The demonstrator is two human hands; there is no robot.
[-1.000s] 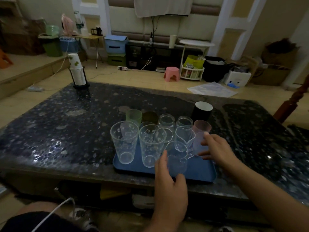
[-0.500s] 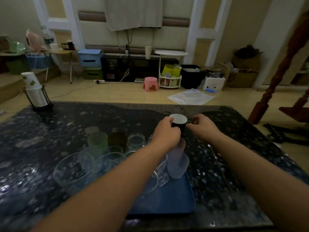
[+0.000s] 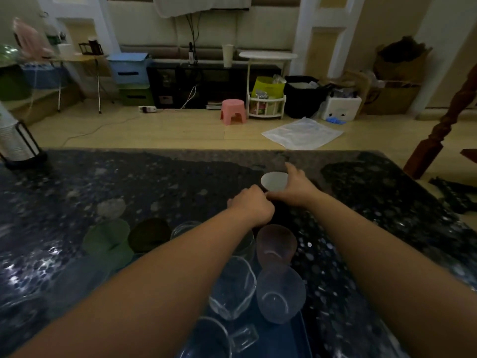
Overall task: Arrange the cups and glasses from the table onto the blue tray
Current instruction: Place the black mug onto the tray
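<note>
Both hands meet at the black cup [image 3: 274,182] — left hand [image 3: 251,206] curled round its dark wall, right hand [image 3: 294,186] gripping beside the round white mouth, forefinger extended. It stands upright on the speckled, glossy desk [image 3: 154,182], beyond the smooth blue tray [image 3: 299,334] of clear and frosted pink tumblers.

hands [image 3: 273,196] on black cup [image 3: 274,181], glasses [image 3: 277,270] on tray [image 3: 300,334]

The black cup [image 3: 274,182] shows only its white inside; both hands hide its sides. The left arm [image 3: 165,275] covers part of the clear glasses [image 3: 232,288]. The blue tray [image 3: 300,337] and the paper cup stack [image 3: 10,140] are cut off by the edges.
</note>
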